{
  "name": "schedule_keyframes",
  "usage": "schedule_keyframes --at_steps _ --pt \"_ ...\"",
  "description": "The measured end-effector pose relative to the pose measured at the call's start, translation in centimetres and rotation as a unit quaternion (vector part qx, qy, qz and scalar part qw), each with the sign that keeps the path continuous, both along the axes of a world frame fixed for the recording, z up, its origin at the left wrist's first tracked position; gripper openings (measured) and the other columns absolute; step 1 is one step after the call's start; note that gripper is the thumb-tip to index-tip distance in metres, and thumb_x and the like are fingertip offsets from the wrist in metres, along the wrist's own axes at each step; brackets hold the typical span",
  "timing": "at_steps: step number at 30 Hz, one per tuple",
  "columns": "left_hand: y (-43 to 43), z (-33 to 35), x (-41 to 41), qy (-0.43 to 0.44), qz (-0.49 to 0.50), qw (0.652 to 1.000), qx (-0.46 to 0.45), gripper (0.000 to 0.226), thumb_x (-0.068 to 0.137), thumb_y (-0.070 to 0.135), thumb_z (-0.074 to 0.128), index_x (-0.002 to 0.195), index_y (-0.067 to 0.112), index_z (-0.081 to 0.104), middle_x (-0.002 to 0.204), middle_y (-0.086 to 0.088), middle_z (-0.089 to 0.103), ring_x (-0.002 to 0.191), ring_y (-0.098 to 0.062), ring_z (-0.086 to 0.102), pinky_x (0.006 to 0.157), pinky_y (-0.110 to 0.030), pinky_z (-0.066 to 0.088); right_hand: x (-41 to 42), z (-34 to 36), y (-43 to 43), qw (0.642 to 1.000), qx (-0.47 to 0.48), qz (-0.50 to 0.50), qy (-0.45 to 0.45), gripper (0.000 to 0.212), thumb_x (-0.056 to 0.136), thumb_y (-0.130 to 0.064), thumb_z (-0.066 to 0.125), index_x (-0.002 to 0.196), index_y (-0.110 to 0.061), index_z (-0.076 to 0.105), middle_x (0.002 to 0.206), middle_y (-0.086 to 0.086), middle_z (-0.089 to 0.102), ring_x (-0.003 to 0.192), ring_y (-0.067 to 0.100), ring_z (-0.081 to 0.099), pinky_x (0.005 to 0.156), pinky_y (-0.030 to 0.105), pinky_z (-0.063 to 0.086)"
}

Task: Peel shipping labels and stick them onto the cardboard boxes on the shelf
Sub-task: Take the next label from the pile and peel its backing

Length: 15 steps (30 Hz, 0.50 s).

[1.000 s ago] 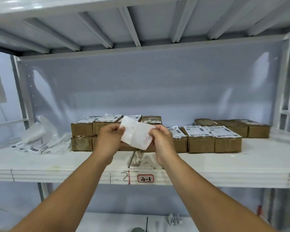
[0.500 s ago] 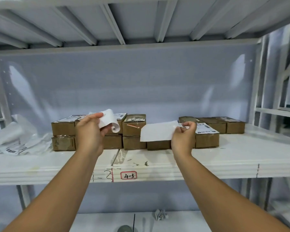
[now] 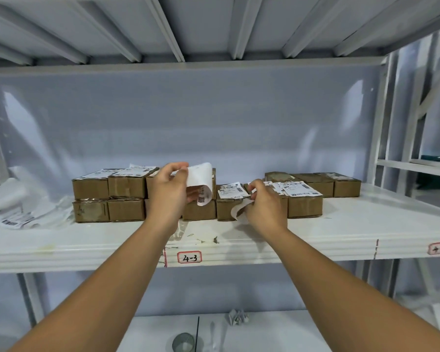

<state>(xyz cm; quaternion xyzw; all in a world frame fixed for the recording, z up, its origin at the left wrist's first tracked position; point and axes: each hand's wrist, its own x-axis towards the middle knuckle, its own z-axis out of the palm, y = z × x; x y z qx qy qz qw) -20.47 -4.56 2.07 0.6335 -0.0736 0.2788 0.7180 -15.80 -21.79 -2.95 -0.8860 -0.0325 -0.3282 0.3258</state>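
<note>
My left hand (image 3: 169,193) pinches a peeled shipping label (image 3: 201,182), which curls over and shows print on its inner face. It hangs above the middle of a row of brown cardboard boxes (image 3: 127,196) on the white shelf (image 3: 353,224). My right hand (image 3: 263,205) grips a blank backing sheet (image 3: 239,209) that droops in front of a labelled box (image 3: 225,210). Several boxes carry labels on top, among them one to the right (image 3: 304,201). Both hands hide parts of the middle boxes.
A heap of loose labels and backing sheets (image 3: 15,212) lies at the shelf's left end. The front edge bears a red tag marked 4-3 (image 3: 189,257). On the lower shelf are a crumpled paper (image 3: 237,317) and a tape roll (image 3: 183,342). Metal uprights (image 3: 381,148) stand at right.
The hands pulled the label and its backing apart. My right hand then dropped with the blank sheet to the box fronts, while my left hand kept the curled label raised.
</note>
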Motion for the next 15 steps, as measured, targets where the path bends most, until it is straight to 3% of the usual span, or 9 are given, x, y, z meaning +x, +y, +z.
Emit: schedule_keyframes --at_steps 3,7,11,15 --pt "-0.6 -0.1 0.0 0.01 -0.008 1.0 0.019 0.015 0.095 0.012 0.047 0.093 0.012 0.062 0.093 0.0 0.059 0.084 -0.025 0.063 0.081 -0.043 0.056 -0.1 0.0 -0.2 0.998 -0.027 -0.017 -0.057 0.037 0.077 0.006 0.047 0.108 -0.014 0.05 0.1 0.003 0.057 0.099 0.023 0.043 0.074 0.033 0.036" --pt "-0.8 -0.5 0.5 0.018 0.006 0.998 0.067 0.019 0.094 0.019 0.05 0.082 0.023 0.063 0.091 0.01 0.061 0.098 -0.026 0.062 0.09 -0.049 0.051 -0.3 -0.9 -0.3 0.98 -0.179 -0.046 -0.073 0.036 0.081 0.0 0.045 0.114 -0.014 0.049 0.095 0.008 0.063 0.1 0.028 0.045 0.07 0.033 0.033" --pt "-0.9 -1.2 0.8 0.016 0.052 0.989 0.139 0.018 0.095 0.026 0.046 0.093 0.019 0.062 0.09 0.008 0.06 0.083 -0.015 0.059 0.073 -0.033 0.047 -0.6 -1.5 -0.3 0.963 -0.271 -0.009 -0.013 0.034 0.09 -0.031 0.035 0.104 -0.014 0.061 0.095 0.013 0.064 0.099 0.029 0.055 0.082 0.034 0.035" --pt "-0.6 -1.7 0.9 0.006 0.096 0.975 0.2 0.024 0.096 0.034 0.041 0.1 0.02 0.06 0.076 0.003 0.058 0.072 -0.025 0.058 0.066 -0.035 0.044 -1.3 -1.1 -0.1 0.932 -0.347 0.063 0.088 0.039 0.088 -0.044 0.029 0.082 -0.02 0.06 0.086 0.012 0.063 0.083 0.033 0.055 0.071 0.032 0.035"
